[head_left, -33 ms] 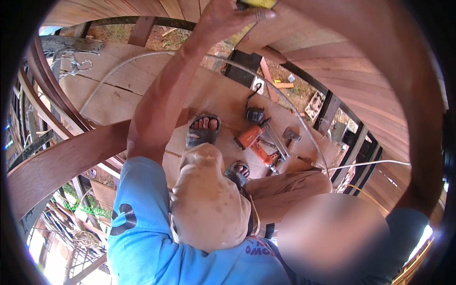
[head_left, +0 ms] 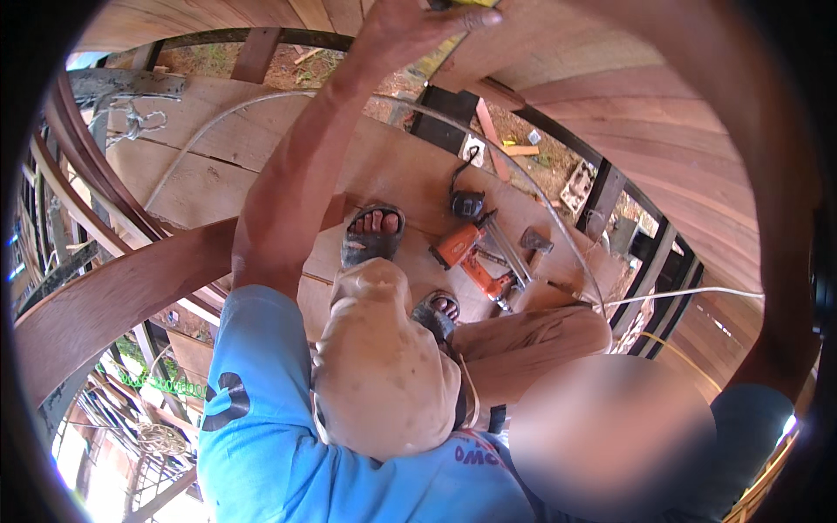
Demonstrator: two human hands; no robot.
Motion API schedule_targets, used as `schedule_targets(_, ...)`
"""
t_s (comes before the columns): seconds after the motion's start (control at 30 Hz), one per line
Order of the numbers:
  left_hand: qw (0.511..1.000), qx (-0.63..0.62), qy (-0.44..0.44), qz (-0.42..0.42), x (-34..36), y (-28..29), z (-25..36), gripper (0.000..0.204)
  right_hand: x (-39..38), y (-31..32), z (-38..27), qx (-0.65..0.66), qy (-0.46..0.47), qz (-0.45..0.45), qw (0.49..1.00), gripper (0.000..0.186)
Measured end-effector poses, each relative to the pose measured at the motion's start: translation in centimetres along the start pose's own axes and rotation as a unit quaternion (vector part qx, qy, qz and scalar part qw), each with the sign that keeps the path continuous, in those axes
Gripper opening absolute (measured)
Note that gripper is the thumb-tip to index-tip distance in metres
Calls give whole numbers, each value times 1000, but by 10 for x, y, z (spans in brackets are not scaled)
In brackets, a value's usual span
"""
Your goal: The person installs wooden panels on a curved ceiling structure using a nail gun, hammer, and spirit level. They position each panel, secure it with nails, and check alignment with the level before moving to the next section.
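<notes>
yellow object [head_left: 440,57] lies behind the thumb of the left hand [head_left: 406,33]

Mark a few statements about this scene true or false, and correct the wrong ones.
1. The orange power tool lies on wooden boards. True.
2. The left hand grips that tool. False: the left hand is at a yellow item near the top edge.
3. A black item with a strap lies beside the tool. True.
4. Both visible feet are bare. False: dark sandals are worn.
</notes>
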State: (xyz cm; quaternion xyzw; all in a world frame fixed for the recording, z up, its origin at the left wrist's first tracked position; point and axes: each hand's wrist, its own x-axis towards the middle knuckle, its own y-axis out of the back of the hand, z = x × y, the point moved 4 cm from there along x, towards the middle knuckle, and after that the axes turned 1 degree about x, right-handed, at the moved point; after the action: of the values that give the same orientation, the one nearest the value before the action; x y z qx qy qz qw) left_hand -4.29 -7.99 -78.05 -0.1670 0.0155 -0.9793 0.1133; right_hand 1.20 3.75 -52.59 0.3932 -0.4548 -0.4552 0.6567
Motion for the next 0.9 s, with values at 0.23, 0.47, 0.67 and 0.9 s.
schedule_targets(0.23,1000,-9,17,12,9,-6,57,52,-8,-4,-10,24,35,-8,999,30)
schedule_targets(0.47,938,332,67,72,-34,11,30,61,-4,-4,-24,43,48,3,998,28)
schedule_targets(0.67,904,399,69,134,-79,4,-23,67,-2,-6,-29,58,58,12,997,27)
schedule_targets(0.9,880,439,101,152,-79,-8,-9,73,-9,-5,-20,66,52,9,996,25)
